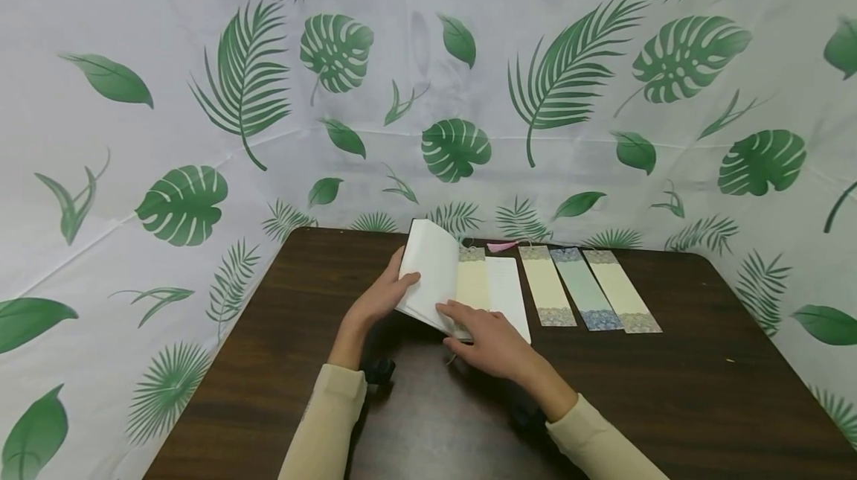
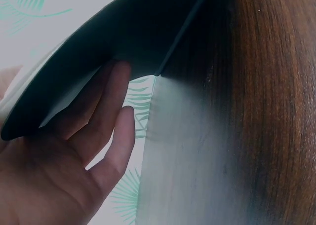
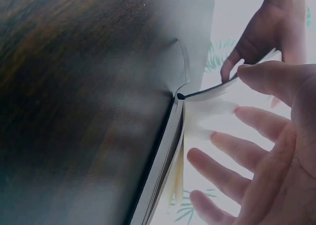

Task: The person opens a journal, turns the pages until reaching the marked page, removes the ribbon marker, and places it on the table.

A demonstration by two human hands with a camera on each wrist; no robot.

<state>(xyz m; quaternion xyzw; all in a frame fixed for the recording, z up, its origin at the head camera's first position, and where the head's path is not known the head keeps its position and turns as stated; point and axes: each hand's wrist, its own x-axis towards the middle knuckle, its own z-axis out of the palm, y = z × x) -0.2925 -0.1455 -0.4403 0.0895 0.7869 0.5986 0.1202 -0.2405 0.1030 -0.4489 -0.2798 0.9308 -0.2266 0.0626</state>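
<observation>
An open notebook with white pages lies near the middle of the table, its left side lifted and tilted. My left hand grips that raised side by its left edge, thumb on the page. In the left wrist view its fingers reach under the dark cover. My right hand rests its fingertips on the lower part of the page near the spine; the right wrist view shows the fingers spread and nearly straight. A cream bookmark with a patterned top lies over the right-hand page, partly hidden by the turned pages.
Right of the notebook lie a cream bookmark, a pale green one with blue ends and another cream one. A pink tassel lies behind the notebook. A leaf-print cloth hangs behind the dark wooden table.
</observation>
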